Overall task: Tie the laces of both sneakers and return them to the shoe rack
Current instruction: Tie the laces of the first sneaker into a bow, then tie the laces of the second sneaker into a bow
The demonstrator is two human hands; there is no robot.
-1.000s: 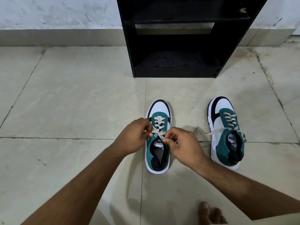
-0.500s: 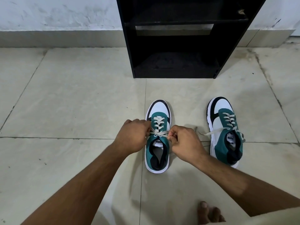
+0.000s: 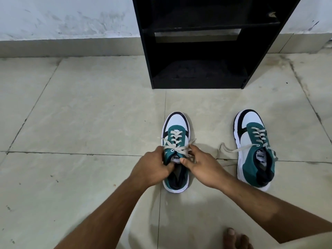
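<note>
- Head view: two green, white and black sneakers stand on the tiled floor (image 3: 89,114), toes toward a black shoe rack (image 3: 197,72) that stands against the wall (image 3: 62,17).
- The left sneaker (image 3: 177,126) sits just in front of the rack's lower left corner, along a grout line in the floor.
- The left hand (image 3: 152,168) is curled at that sneaker's collar, its fingers pressed together on the left side of the tongue; whether they pinch a lace end cannot be told.
- The right hand (image 3: 201,166) is closed over the right side of the same collar, thumb beside the tongue label, and pinches a strand of the cream laces (image 3: 177,147).
- Those laces cross over the tongue, with loose ends sticking out to either side above the hands.
- The right sneaker (image 3: 255,150) stands well apart toward the right edge of the floor, touched by neither hand.
- Its untied lace (image 3: 231,150) trails leftward onto the floor.
- Bare toes (image 3: 237,239) show at the near edge of the floor.
</note>
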